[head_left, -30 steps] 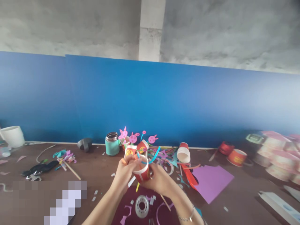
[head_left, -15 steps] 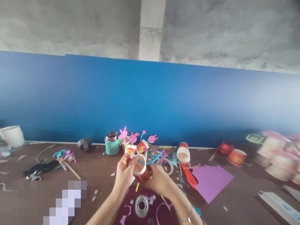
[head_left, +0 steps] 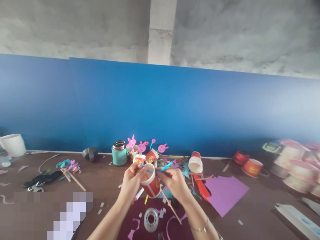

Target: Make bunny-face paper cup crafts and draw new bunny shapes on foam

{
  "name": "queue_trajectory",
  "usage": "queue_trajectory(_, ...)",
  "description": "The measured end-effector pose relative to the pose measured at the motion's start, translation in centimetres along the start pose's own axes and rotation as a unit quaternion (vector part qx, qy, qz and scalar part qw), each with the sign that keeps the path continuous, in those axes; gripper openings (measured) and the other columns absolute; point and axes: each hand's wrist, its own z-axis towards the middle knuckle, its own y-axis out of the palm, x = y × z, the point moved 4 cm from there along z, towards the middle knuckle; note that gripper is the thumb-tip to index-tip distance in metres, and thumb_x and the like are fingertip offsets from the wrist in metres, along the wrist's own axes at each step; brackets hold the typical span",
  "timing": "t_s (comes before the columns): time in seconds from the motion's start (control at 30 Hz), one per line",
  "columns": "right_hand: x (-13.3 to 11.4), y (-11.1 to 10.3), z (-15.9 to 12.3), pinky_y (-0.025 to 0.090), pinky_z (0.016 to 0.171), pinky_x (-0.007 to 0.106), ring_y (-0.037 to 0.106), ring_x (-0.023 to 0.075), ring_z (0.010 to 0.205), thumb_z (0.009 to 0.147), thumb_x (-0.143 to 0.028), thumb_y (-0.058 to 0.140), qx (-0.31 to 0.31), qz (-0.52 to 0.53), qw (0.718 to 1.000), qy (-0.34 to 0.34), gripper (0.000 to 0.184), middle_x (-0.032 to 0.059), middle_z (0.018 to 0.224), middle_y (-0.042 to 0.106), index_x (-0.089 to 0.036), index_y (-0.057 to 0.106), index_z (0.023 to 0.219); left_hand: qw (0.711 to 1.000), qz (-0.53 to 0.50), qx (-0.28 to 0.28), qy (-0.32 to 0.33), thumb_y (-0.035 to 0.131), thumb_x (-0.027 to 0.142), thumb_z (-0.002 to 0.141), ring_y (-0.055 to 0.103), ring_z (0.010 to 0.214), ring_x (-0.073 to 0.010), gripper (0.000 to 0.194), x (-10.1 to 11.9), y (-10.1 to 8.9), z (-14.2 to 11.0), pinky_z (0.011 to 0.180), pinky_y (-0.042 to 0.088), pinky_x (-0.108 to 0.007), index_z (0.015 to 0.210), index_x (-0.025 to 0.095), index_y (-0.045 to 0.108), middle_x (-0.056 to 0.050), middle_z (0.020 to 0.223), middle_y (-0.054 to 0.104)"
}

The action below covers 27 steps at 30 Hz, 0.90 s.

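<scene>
My left hand (head_left: 132, 184) is wrapped round a red paper cup (head_left: 151, 184), which tilts with its white rim towards me. A thin blue paper strip (head_left: 157, 169) stretches across the cup's rim. My right hand (head_left: 174, 181) pinches the right part of that strip, just above the cup. A thin wooden stick (head_left: 170, 205) slants down below my right hand; I cannot tell which fingers hold it. A red-tipped pen (head_left: 139, 194) pokes out under my left hand.
Below my hands a roll of clear tape (head_left: 150, 219) lies on dark red paper (head_left: 172, 226). Behind stand a teal jar (head_left: 119, 153), cups with pink paper bunnies (head_left: 142, 147), a tipped cup (head_left: 195, 163), purple paper (head_left: 225, 192), and stacked cups (head_left: 297, 166) at right.
The cup has tipped and dropped a little. My right hand left the cup's side and rose to pinch the blue strip, which now lies flatter across the rim.
</scene>
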Motion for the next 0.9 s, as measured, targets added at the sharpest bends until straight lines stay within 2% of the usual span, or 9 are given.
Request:
queue_trajectory(0.1, -0.4, -0.1, -0.3, 0.05, 0.072, 0.033, 0.066, 0.0237, 0.077, 0.081, -0.028, 0.057, 0.025, -0.085, 0.992, -0.088, 0.021, 0.0042, 0.082, 0.073, -0.022, 0.075, 0.089, 1.0, -0.014, -0.011, -0.015, 0.077, 0.038, 0.061, 0.057, 0.056, -0.0143, 0.032, 0.4, 0.2, -0.2, 0.055, 0.043, -0.024, 0.065, 0.014, 0.057, 0.001, 0.057, 0.059)
queue_trajectory(0.2, -0.4, 0.0, -0.8, 0.048, 0.08, 0.036, 0.066, 0.0246, 0.085, 0.082, -0.023, 0.055, 0.039, -0.198, 0.962, -0.184, 0.026, 0.0058, 0.091, 0.073, -0.027, 0.071, 0.101, 0.999, -0.03, -0.014, -0.024, 0.078, 0.038, 0.059, 0.057, 0.053, -0.0134, 0.032, 0.8, 0.3, -0.5, 0.054, 0.043, -0.023, 0.064, 0.015, 0.057, 0.002, 0.055, 0.058)
queue_trajectory(0.3, -0.1, 0.4, -0.9, 0.046, 0.084, 0.039, 0.064, 0.0257, 0.091, 0.081, -0.023, 0.056, 0.037, -0.227, 0.947, -0.223, 0.03, 0.0069, 0.099, 0.072, -0.029, 0.068, 0.107, 0.999, -0.034, -0.017, -0.03, 0.078, 0.037, 0.058, 0.052, 0.047, -0.0099, 0.033, 1.1, 0.2, -0.5, 0.051, 0.04, -0.021, 0.058, 0.015, 0.054, 0.004, 0.051, 0.055)
queue_trajectory(0.43, 0.3, 0.4, -0.2, 0.05, 0.076, 0.037, 0.065, 0.0237, 0.08, 0.083, -0.032, 0.054, 0.033, -0.074, 0.99, -0.117, 0.025, 0.0076, 0.086, 0.072, -0.022, 0.071, 0.098, 0.999, -0.006, -0.025, -0.031, 0.077, 0.038, 0.06, 0.057, 0.051, -0.013, 0.03, 1.4, 0.0, -0.3, 0.052, 0.042, -0.023, 0.064, 0.015, 0.058, 0.001, 0.055, 0.061)
queue_trajectory(0.53, 0.6, 1.5, -0.1, 0.051, 0.07, 0.034, 0.064, 0.0206, 0.074, 0.078, -0.039, 0.061, -0.1, 0.073, 0.992, -0.015, 0.034, 0.0058, 0.084, 0.071, -0.018, 0.067, 0.104, 0.999, 0.001, -0.039, -0.02, 0.075, 0.038, 0.063, 0.06, 0.058, -0.0158, 0.028, 1.4, -0.1, -0.1, 0.055, 0.044, -0.024, 0.064, 0.015, 0.059, 0.0, 0.06, 0.064)
queue_trajectory(0.6, 1.1, 2.2, -0.3, 0.051, 0.069, 0.032, 0.064, 0.0201, 0.074, 0.07, -0.038, 0.07, -0.16, 0.096, 0.982, 0.032, 0.039, 0.0051, 0.085, 0.07, -0.017, 0.067, 0.102, 0.999, 0.01, -0.029, -0.009, 0.076, 0.037, 0.063, 0.062, 0.062, -0.0166, 0.027, 1.3, -0.3, 0.0, 0.057, 0.045, -0.023, 0.063, 0.016, 0.059, -0.001, 0.062, 0.066)
queue_trajectory(0.7, 2.1, 2.6, -0.4, 0.05, 0.066, 0.031, 0.064, 0.0206, 0.073, 0.06, -0.036, 0.078, -0.137, 0.075, 0.983, 0.092, 0.036, 0.0046, 0.079, 0.07, -0.015, 0.07, 0.088, 0.999, -0.004, -0.021, -0.027, 0.073, 0.038, 0.067, 0.064, 0.071, -0.0188, 0.026, 0.9, -0.4, 0.1, 0.06, 0.046, -0.023, 0.079, 0.016, 0.066, -0.004, 0.075, 0.07)
queue_trajectory(0.77, 2.3, 2.9, -0.4, 0.05, 0.068, 0.032, 0.064, 0.0213, 0.072, 0.059, -0.038, 0.078, -0.128, 0.112, 0.978, 0.118, 0.038, 0.005, 0.077, 0.071, -0.014, 0.07, 0.087, 0.996, -0.05, -0.007, -0.068, 0.07, 0.041, 0.07, 0.066, 0.073, -0.0197, 0.034, 0.5, -0.5, 0.2, 0.06, 0.047, -0.024, 0.093, 0.017, 0.066, -0.006, 0.083, 0.071)
queue_trajectory(0.9, 2.2, 2.8, 0.0, 0.048, 0.075, 0.034, 0.065, 0.0215, 0.074, 0.061, -0.041, 0.077, -0.11, 0.2, 0.967, 0.114, 0.043, 0.0056, 0.08, 0.071, -0.013, 0.07, 0.093, 0.982, -0.148, 0.031, -0.112, 0.068, 0.044, 0.071, 0.066, 0.072, -0.0175, 0.039, -0.4, -0.9, 0.8, 0.062, 0.05, -0.025, 0.097, 0.015, 0.065, -0.008, 0.091, 0.07)
